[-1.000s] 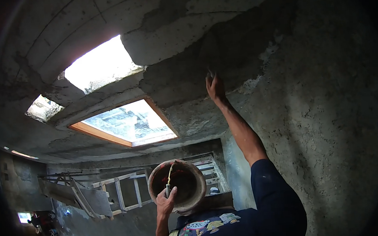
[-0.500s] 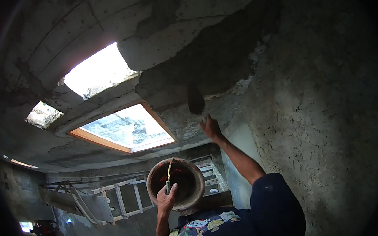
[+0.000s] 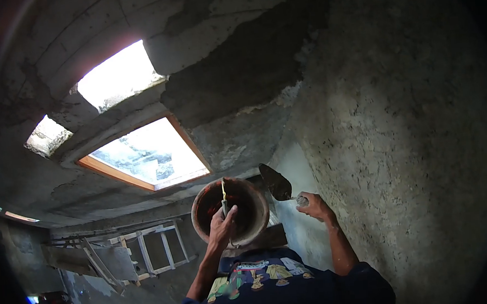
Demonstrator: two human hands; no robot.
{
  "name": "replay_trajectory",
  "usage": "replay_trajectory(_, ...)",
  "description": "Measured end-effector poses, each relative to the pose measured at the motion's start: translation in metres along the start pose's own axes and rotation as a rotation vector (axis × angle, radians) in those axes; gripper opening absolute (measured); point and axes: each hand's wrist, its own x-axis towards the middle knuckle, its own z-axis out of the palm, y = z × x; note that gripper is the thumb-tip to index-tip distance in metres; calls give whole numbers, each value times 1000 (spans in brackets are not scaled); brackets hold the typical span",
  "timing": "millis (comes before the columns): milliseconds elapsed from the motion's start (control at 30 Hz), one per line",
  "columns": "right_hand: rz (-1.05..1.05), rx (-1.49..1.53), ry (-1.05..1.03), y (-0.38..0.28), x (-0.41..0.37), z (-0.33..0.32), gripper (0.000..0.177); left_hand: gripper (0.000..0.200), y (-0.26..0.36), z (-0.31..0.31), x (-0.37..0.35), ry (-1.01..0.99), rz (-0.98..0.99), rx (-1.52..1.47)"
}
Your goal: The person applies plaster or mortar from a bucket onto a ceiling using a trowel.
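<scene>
Field note: I am seeing the left hand (image 3: 221, 228) curling its fingers closed around the thin handle of a round, reddish, mortar-crusted bucket (image 3: 252, 210). The bucket is being held up in front of the chest, open mouth facing the camera, just below the wood-framed ceiling opening (image 3: 143, 155). The right hand (image 3: 315, 206) is clenching tight on the grip of a dark, pointed metal trowel (image 3: 275, 182), blade tilting up just beside the bucket's rim, though I cannot tell whether they are touching. The rough grey plastered wall (image 3: 404, 142) is rising right of both hands, and a dark wet mortar patch (image 3: 249, 68) is showing overhead.
</scene>
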Motion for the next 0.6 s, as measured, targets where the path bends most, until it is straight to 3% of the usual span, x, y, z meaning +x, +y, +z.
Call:
replay_trajectory(33,-2,34,-47,4,-10,-4,41,31,-1,4,-3,-31,-10,-56)
replay_trajectory(67,-137,-72,45,23,-12,3,37,31,-3,6,-6,-44,-23,-91)
replay_trajectory(233,-208,-146,16,17,-35,19,38,30,-34,-8,-15,-65,-49,-94)
replay_trajectory(300,-245,-137,4,9,-37,31,38,32,-63,-18,-6,92,157,222)
replay_trajectory(367,-186,-70,-202,-6,-38,46,36,33,-67,-22,-10,125,185,365)
replay_trajectory(433,-153,-12,-238,2,-32,75,47,34,-70,-24,-11,257,272,548)
replay_trajectory(567,-123,-47,-263,22,-25,117,60,33,-85,-48,-2,378,222,696)
replay_trajectory(600,-198,-94,-217,29,-25,127,60,40,-95,-59,4,380,179,716)
